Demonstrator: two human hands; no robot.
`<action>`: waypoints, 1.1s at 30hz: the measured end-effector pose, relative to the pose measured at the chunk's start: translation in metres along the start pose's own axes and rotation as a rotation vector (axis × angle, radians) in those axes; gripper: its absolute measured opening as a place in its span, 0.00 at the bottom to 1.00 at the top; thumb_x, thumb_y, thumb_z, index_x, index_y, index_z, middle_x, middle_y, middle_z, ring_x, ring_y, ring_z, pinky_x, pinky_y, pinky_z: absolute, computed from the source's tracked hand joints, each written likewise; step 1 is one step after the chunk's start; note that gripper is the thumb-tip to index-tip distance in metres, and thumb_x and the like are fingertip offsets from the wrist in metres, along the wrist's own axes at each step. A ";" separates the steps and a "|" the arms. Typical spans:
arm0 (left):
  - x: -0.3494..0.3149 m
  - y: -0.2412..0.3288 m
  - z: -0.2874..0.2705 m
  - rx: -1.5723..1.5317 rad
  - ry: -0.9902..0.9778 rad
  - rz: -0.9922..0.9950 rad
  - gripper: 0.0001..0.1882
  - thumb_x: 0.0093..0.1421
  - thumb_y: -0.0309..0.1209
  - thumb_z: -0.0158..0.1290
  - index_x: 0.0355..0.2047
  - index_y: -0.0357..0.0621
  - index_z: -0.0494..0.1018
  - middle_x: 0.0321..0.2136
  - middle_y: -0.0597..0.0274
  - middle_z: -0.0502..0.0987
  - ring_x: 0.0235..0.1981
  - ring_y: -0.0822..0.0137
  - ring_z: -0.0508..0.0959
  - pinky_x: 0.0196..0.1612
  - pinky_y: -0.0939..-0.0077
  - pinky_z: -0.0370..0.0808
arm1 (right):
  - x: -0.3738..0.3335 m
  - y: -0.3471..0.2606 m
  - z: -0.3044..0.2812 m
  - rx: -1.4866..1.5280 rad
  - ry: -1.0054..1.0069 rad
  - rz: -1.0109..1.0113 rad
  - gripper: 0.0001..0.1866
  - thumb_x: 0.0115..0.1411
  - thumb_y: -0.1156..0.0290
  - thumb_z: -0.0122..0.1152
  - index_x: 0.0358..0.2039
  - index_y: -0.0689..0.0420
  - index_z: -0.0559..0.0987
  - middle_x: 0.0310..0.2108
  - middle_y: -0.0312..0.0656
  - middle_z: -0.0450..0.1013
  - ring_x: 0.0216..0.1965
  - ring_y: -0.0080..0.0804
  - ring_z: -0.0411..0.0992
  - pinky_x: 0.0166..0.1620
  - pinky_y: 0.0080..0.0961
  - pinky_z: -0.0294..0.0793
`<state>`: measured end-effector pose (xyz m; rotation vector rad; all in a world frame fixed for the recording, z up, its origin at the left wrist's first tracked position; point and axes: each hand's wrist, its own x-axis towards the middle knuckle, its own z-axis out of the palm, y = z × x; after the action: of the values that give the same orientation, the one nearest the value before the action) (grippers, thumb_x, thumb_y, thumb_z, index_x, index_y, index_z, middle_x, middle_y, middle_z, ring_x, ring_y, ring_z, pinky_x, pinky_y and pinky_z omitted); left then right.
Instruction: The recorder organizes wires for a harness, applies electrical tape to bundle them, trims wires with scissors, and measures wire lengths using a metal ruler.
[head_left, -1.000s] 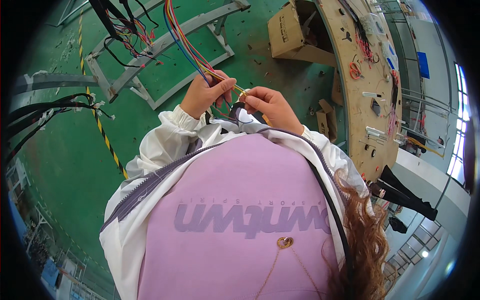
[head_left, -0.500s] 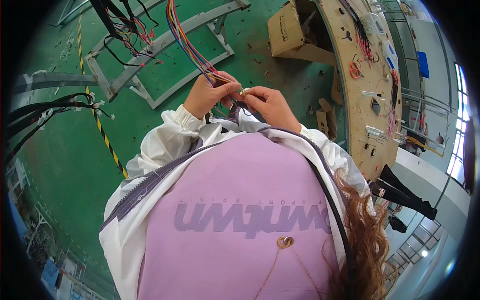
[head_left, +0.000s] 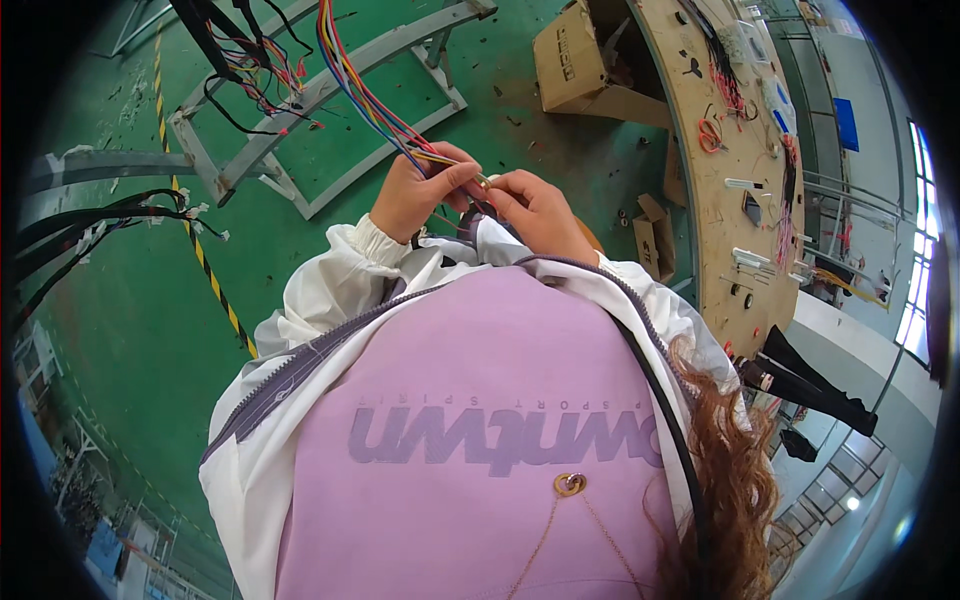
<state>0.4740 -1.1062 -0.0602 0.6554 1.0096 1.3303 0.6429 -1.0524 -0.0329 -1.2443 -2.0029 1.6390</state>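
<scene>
A bundle of coloured wires [head_left: 362,88], red, blue, yellow and white, hangs in from the top and runs into my left hand [head_left: 424,190]. The left fingers are closed round the wires, the thumb pointing right. Close against it, my right hand [head_left: 540,208] pinches at the wire ends, thumb and forefinger together. A small pale piece [head_left: 484,182] shows between the two sets of fingertips; its kind is too small to make out. Both hands are in front of my chest, with the fingertips nearly touching.
A grey metal frame [head_left: 350,82] stands on the green floor ahead. Black cable bundles [head_left: 100,225] hang at the left. To the right are a cardboard box [head_left: 572,62] and a wooden workbench [head_left: 722,215] with wire harnesses, orange-handled scissors [head_left: 710,136] and small parts.
The wire bundle has swung slightly to the left. My right hand has shifted a little, its fingers still at the wire ends; my left hand keeps its grip.
</scene>
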 end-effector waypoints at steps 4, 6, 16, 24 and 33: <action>0.000 0.002 -0.001 0.032 -0.045 -0.030 0.06 0.54 0.28 0.52 0.27 0.36 0.71 0.20 0.59 0.76 0.19 0.75 0.74 0.22 0.85 0.70 | -0.001 -0.001 -0.003 0.027 -0.028 0.025 0.09 0.54 0.70 0.53 0.32 0.63 0.75 0.25 0.40 0.68 0.26 0.26 0.66 0.30 0.22 0.65; 0.000 0.004 0.001 0.054 -0.048 -0.025 0.06 0.54 0.28 0.52 0.26 0.36 0.71 0.20 0.60 0.76 0.19 0.76 0.74 0.22 0.86 0.70 | 0.000 0.001 -0.003 0.003 -0.022 -0.002 0.09 0.54 0.70 0.53 0.31 0.63 0.75 0.25 0.40 0.69 0.26 0.26 0.66 0.30 0.21 0.65; -0.001 -0.002 0.003 0.109 -0.059 -0.023 0.06 0.52 0.27 0.53 0.26 0.36 0.72 0.20 0.63 0.75 0.21 0.76 0.74 0.23 0.86 0.70 | 0.002 -0.002 -0.006 0.051 -0.085 0.028 0.10 0.53 0.70 0.55 0.30 0.65 0.76 0.24 0.42 0.70 0.26 0.26 0.68 0.30 0.20 0.67; -0.001 -0.001 0.004 0.064 -0.058 -0.035 0.07 0.52 0.28 0.54 0.27 0.35 0.73 0.21 0.61 0.76 0.24 0.73 0.76 0.28 0.83 0.74 | -0.002 -0.013 -0.008 -0.115 -0.080 -0.053 0.10 0.54 0.70 0.52 0.30 0.65 0.76 0.24 0.45 0.70 0.25 0.32 0.69 0.30 0.24 0.67; 0.000 0.002 0.006 -0.008 -0.055 -0.083 0.08 0.51 0.28 0.56 0.27 0.34 0.72 0.22 0.60 0.76 0.25 0.72 0.77 0.29 0.83 0.74 | -0.002 -0.006 -0.007 0.051 -0.095 0.024 0.10 0.55 0.72 0.48 0.30 0.66 0.74 0.22 0.43 0.70 0.24 0.27 0.68 0.29 0.22 0.67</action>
<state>0.4783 -1.1051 -0.0562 0.6344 0.9762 1.2373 0.6464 -1.0493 -0.0250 -1.1982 -1.9938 1.7807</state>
